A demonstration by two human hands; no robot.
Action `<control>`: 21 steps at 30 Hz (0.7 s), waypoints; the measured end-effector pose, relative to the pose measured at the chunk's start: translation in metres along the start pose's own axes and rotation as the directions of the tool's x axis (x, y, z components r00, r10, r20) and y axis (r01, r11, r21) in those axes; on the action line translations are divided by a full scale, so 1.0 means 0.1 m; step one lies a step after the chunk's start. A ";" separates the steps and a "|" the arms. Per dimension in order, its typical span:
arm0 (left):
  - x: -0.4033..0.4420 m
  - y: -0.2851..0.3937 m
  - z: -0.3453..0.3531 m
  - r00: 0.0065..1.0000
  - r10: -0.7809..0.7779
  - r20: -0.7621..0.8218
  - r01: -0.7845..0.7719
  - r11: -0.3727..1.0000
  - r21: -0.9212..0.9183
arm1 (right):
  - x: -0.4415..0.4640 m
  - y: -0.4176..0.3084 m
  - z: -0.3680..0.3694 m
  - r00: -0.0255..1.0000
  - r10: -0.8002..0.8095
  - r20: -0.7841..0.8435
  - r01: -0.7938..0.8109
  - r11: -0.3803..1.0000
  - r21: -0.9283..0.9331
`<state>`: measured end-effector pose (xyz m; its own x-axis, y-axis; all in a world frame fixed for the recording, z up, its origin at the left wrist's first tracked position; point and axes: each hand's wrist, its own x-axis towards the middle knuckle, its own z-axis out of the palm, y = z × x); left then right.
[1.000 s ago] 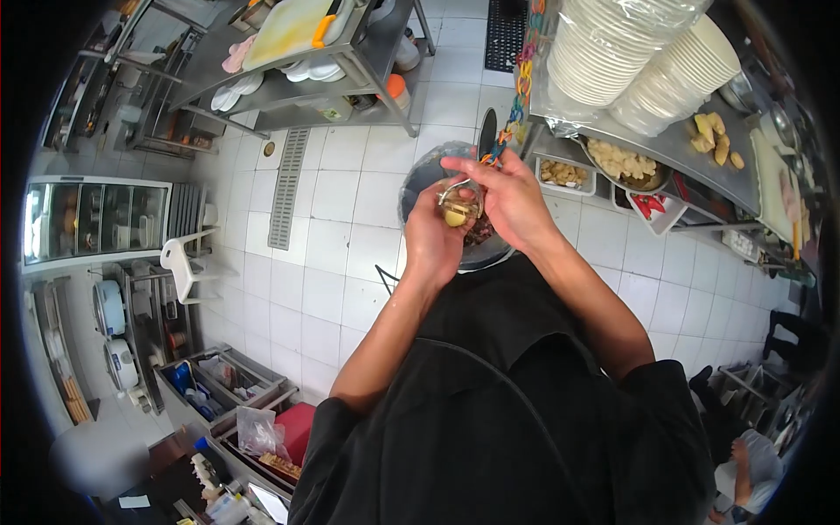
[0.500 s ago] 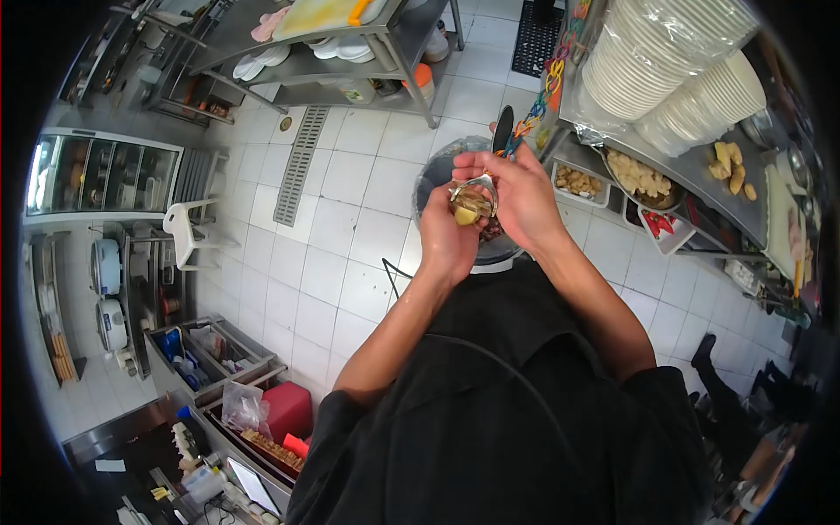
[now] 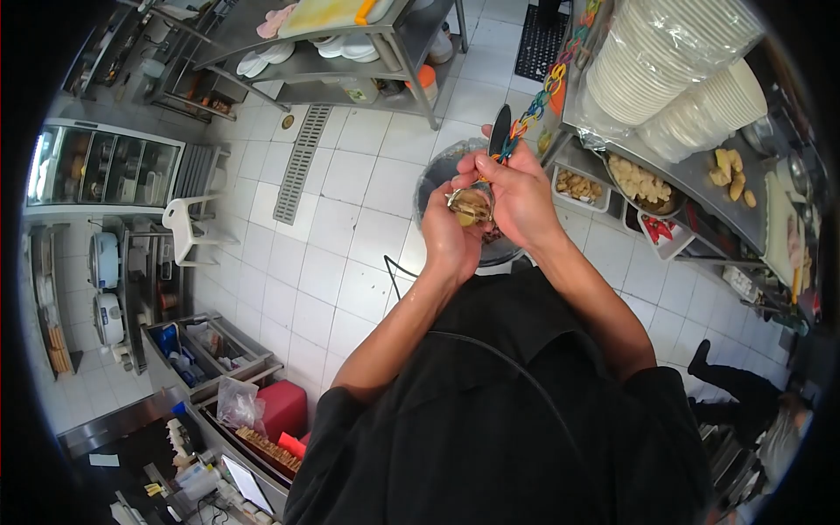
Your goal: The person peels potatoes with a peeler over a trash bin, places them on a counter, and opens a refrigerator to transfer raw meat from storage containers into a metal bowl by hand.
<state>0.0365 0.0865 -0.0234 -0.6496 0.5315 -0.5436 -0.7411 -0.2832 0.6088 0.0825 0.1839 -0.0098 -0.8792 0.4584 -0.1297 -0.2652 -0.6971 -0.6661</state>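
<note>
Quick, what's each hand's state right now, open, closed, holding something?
Left hand: closed, holding what looks like a ginger piece.
Right hand: closed, holding the black-handled peeler.

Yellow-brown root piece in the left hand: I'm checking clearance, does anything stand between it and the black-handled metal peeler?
Nothing visible does: the black-handled metal peeler is right at the yellow-brown root piece, contact unclear.

Two hands (image 3: pixel 525 206). One black-handled peeler (image 3: pixel 500 133), one held ginger piece (image 3: pixel 471 213). One bin (image 3: pixel 430 179), one white chair (image 3: pixel 181 233), one long floor grate (image 3: pixel 302 166).
</note>
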 end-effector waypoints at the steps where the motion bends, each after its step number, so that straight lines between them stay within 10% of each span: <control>1: 0.01 0.00 -0.02 1.000 0.000 0.008 0.000 1.000 -0.002 | 0.01 0.02 -0.01 1.000 -0.011 -0.006 0.011 1.000 -0.004; 15: -0.02 -0.05 -0.44 0.993 0.097 -0.060 -0.088 0.986 0.139 | 0.49 0.46 -0.18 0.973 -0.099 -0.210 0.065 0.984 -0.167; 21: -0.17 0.16 -0.40 0.997 0.073 0.039 -0.073 0.997 -0.002 | 0.92 0.82 -0.87 0.974 -0.035 -0.226 -0.172 0.538 -0.825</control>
<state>0.0291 0.0405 -0.0276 -0.6946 0.5401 -0.4751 -0.6924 -0.3228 0.6453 0.0140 0.2168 -0.1403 -0.7574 0.5952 -0.2686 0.3353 0.0014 -0.9421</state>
